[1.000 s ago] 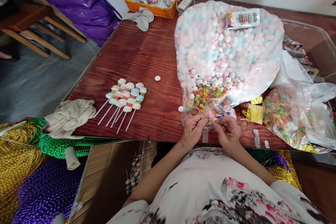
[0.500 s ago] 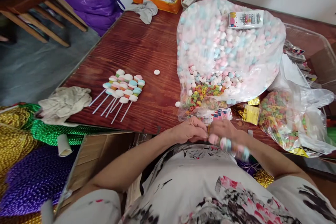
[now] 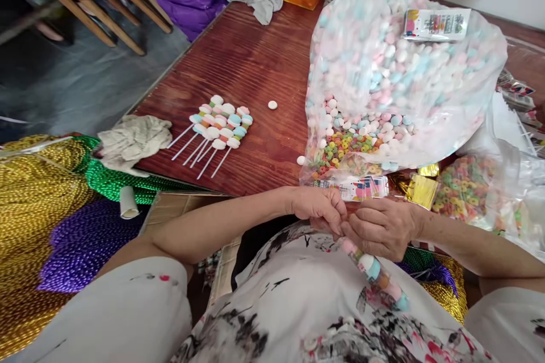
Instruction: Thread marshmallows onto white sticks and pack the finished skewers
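Note:
A candy skewer (image 3: 377, 275) of pink, white and blue sweets, seemingly in a clear wrapper, slants down across my shirt from between my hands. My left hand (image 3: 321, 207) is closed, its thumb and fingers pinched at the skewer's upper end. Closed as well, my right hand (image 3: 383, 227) has its fingers curled and meets the left fingertips at that end. What exactly lies between the fingertips is hidden. Just beyond the hands, a printed packet (image 3: 366, 187) and gold twist ties (image 3: 421, 190) lie at the table's edge.
Finished-looking candy skewers (image 3: 221, 122) lie in a group on the wooden table (image 3: 255, 57). A large clear bag of sweets (image 3: 400, 79) spreads beyond my hands, with a bag of ring candies (image 3: 464, 187) to the right. A rag (image 3: 136, 142) and bead strands (image 3: 85, 244) are at left.
The blurred candy skewer now hangs steadier and lower against my shirt. My fingertips have come together, and the yellowish strip glimpsed between them is hidden. The view has shifted left.

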A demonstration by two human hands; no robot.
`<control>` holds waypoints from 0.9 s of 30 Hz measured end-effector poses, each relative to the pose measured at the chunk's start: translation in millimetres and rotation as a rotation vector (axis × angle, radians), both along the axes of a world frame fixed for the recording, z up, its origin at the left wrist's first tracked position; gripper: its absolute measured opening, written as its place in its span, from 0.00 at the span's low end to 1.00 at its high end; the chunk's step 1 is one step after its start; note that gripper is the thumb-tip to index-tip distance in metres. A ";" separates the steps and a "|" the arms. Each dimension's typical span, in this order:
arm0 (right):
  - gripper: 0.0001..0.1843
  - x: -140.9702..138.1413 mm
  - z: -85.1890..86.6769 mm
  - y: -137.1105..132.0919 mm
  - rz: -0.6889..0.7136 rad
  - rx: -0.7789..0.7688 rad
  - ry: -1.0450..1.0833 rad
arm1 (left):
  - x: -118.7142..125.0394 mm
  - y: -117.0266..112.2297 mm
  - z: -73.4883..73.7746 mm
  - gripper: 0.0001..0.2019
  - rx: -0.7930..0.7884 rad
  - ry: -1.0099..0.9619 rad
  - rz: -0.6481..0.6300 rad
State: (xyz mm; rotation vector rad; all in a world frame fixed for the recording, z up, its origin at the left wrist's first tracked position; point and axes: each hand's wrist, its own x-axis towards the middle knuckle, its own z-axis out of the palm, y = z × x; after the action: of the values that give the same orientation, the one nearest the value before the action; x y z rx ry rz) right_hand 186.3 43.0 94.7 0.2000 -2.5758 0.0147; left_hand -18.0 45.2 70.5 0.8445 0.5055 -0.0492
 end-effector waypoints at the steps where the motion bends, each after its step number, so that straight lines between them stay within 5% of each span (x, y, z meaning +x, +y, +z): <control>1: 0.05 -0.4 1.8 2.4 -0.003 0.005 -0.031 | -0.2 2.4 1.2 0.04 0.035 0.004 0.025; 5: 0.05 -4.0 13.1 11.0 -0.065 -0.004 -0.130 | -6.8 18.6 21.8 0.07 0.264 0.020 0.187; 10: 0.04 -13.7 34.3 20.3 -0.367 0.140 -0.058 | -29.3 26.9 102.4 0.09 0.700 0.200 0.627; 13: 0.06 -19.4 42.7 27.0 -0.511 0.254 0.039 | -36.8 14.9 134.8 0.07 0.920 0.090 0.543; 16: 0.06 -22.3 44.9 33.0 -0.643 0.364 0.171 | -33.4 6.3 114.2 0.12 0.925 -0.009 0.379; 20: 0.03 -23.6 40.3 34.2 -0.665 0.369 0.250 | -23.5 12.2 46.2 0.14 0.578 -0.063 0.412; 22: 0.03 -26.2 35.2 31.4 -0.649 0.319 0.271 | -22.3 17.4 26.5 0.15 0.539 -0.100 0.502; 24: 0.06 -31.3 27.9 27.2 -0.622 0.236 0.262 | -24.7 21.1 24.2 0.16 0.758 -0.085 0.655; 27: 0.08 -41.5 13.2 23.8 -0.573 0.067 0.216 | -31.9 21.5 37.0 0.15 1.314 -0.033 0.767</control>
State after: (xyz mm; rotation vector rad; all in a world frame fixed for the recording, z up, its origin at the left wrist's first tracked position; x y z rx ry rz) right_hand 144.7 66.8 107.9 -0.4885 -2.3300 -0.2876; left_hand -49.9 66.7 107.5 1.8500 0.8000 1.1075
